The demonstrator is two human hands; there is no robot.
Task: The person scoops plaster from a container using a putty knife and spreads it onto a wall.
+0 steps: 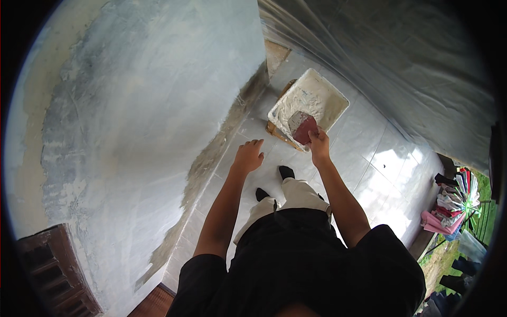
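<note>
My right hand [319, 146] grips a putty knife [303, 128] with a broad reddish blade, partly smeared grey-white near its far edge. The blade is over the near side of a white rectangular tub [336, 100]; whether it touches the contents I cannot tell. Thick white putty [306, 100] lies in the tub and coats its inner walls. To the left, my left hand [249, 156] hangs with nothing in it, fingers stretched out and thumb apart, between the tub and the plastered wall [142, 105].
A wooden stand [274, 131] shows under the tub on the grey tiled floor [348, 158]. Translucent plastic sheeting [391, 58] hangs at the far right. A brown wooden frame [55, 269] is set in the wall at lower left. Laundry [449, 208] hangs at the right edge.
</note>
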